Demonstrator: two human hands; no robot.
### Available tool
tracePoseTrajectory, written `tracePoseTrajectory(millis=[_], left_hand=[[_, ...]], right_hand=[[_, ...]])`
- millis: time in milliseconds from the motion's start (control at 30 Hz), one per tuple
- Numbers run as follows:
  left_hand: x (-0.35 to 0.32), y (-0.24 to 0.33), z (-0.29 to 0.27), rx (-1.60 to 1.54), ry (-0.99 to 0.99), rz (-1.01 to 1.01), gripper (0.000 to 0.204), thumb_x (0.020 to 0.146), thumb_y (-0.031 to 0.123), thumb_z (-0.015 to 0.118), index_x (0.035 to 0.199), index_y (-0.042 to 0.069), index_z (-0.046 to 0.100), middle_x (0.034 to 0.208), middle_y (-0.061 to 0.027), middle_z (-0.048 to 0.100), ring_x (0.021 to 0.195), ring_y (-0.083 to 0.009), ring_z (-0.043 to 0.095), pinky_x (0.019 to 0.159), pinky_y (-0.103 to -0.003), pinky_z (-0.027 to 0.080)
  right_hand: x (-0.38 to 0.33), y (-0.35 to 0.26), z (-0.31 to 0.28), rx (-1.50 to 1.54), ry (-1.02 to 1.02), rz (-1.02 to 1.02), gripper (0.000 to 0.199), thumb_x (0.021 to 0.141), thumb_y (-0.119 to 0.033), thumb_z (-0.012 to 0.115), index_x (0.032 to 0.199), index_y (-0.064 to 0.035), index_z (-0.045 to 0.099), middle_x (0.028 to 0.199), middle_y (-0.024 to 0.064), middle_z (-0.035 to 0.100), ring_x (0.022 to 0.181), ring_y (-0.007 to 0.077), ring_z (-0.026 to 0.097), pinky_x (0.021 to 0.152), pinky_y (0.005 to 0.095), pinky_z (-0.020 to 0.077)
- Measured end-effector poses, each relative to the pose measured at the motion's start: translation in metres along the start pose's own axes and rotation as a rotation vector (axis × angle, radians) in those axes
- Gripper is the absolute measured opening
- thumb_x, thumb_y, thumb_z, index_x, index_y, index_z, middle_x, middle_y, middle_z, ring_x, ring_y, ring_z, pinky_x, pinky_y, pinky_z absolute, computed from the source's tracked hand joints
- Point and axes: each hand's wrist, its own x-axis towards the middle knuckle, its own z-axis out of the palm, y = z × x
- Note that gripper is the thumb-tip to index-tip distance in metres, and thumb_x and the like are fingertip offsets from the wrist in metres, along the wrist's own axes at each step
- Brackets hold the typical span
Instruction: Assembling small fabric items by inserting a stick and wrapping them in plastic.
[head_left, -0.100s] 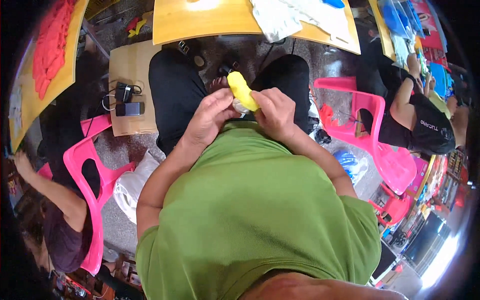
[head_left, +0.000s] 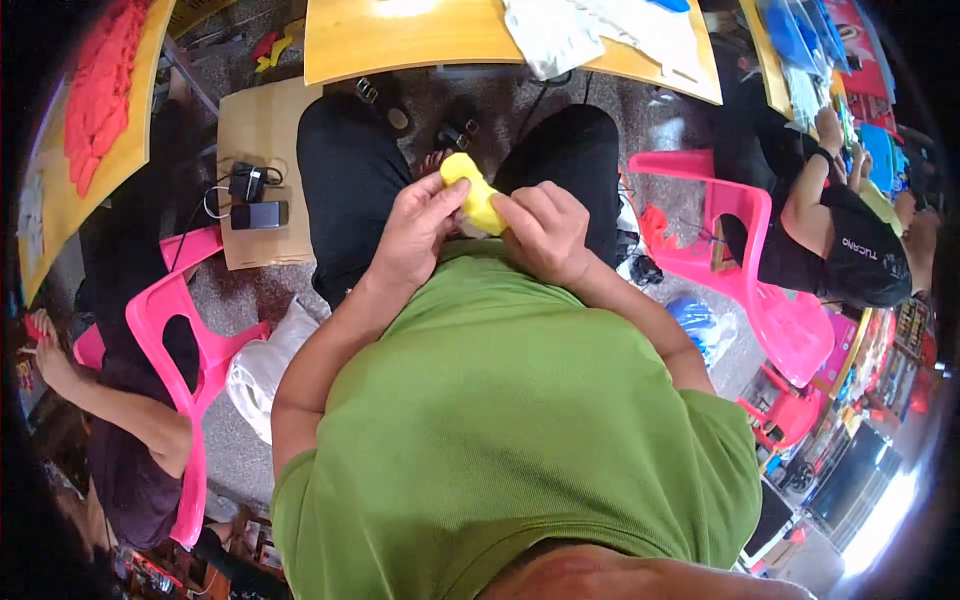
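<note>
Over my lap, both hands grip a small, soft-looking yellow piece (head_left: 466, 188), plump and bent; its exact kind cannot be made out. My left hand (head_left: 421, 218) pinches its upper end, with the thumb lying on top. The fingers of my right hand (head_left: 546, 228) are closed on its lower right end. A pale bit shows under the yellow piece between the hands, partly hidden by the fingers.
A wooden table (head_left: 400, 45) stands ahead, with white cloth pieces (head_left: 555, 35) on it. Pink chairs (head_left: 190, 350) hold co-workers on both sides. Red pieces (head_left: 104, 95) cover the left table. A cardboard sheet (head_left: 262, 120) with black adapters (head_left: 258, 215) lies on the floor.
The yellow piece has tilted and shifted a little left, and my left hand has moved up onto its upper end. At far left, a co-worker's hand has moved and shows something red.
</note>
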Motion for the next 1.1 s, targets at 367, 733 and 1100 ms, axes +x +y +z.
tracePoseTrajectory(millis=[367, 733, 1100], left_hand=[[0.004, -0.009, -0.001, 0.272, 0.122, 0.254, 0.017, 0.088, 0.011, 0.058, 0.098, -0.003, 0.061, 0.087, -0.0037, 0.063, 0.075, -0.0079, 0.058, 0.071, -0.023, 0.047], [-0.006, -0.005, 0.002, -0.010, -0.020, 0.112, 0.039, 0.084, 0.006, 0.060, 0.120, -0.001, 0.047, 0.103, -0.0080, 0.061, 0.087, -0.0137, 0.059, 0.075, -0.027, 0.050], [-0.007, -0.001, 0.002, 0.028, -0.024, 0.082, 0.038, 0.077, -0.001, 0.064, 0.113, -0.002, 0.052, 0.097, -0.0070, 0.061, 0.086, -0.0119, 0.059, 0.074, -0.024, 0.050]], right_hand=[[0.000, -0.008, 0.002, 0.513, -0.178, 0.389, 0.051, 0.071, -0.021, 0.073, 0.114, -0.0018, 0.052, 0.099, 0.0159, 0.059, 0.088, 0.0307, 0.059, 0.074, 0.0379, 0.0467], [-0.001, -0.006, 0.002, 0.728, -0.165, 0.799, 0.023, 0.084, -0.013, 0.060, 0.101, 0.0010, 0.059, 0.083, 0.0137, 0.062, 0.072, 0.0221, 0.061, 0.065, 0.0305, 0.0484], [0.007, -0.005, -0.006, 0.254, 0.049, 0.229, 0.031, 0.068, 0.001, 0.070, 0.096, -0.0047, 0.058, 0.091, 0.0122, 0.057, 0.075, 0.0262, 0.059, 0.059, 0.0309, 0.0488]])
